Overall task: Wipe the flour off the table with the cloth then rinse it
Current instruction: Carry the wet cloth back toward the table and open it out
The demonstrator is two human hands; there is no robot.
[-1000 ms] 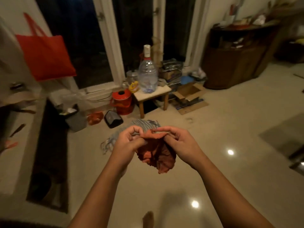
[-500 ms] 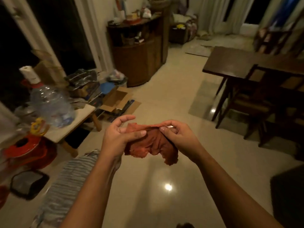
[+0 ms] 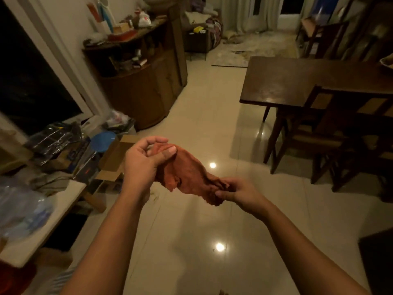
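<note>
**Dim room, cloth held in the air between both hands**

Room: low, warm light. The glossy pale floor (image 3: 191,241) is tiled and shows several lamp reflections. A dark wooden surface (image 3: 287,81) stands to the right, beyond the hands and well apart from them. A dark chair (image 3: 331,133) is tucked in at its near side. The light is too poor to tell whether flour lies on the top.

Left side: a wooden cabinet (image 3: 140,96) stands against the wall, its top cluttered with small items. Nearer, an open cardboard box (image 3: 114,158) sits on the floor with a round blue lid (image 3: 103,140) just beside it. A low white surface (image 3: 53,209) runs along the left edge; what it carries is blurred.

Cloth (image 3: 189,175): reddish-orange and crumpled. It is held in the air above the floor and touches no furniture. It stretches on a slant from upper left to lower right, and a loose fold hangs under its middle.

Left hand (image 3: 144,165): the higher of the two. Its grip pinches the cloth's upper end, with the thumb pressed on the near face and the fingers curled behind.

Right hand (image 3: 240,191): lower. Its grip is clenched on the cloth's lower end, with fabric bunched in the fingers.

Both forearms are bare and reach in from the bottom edge
</note>
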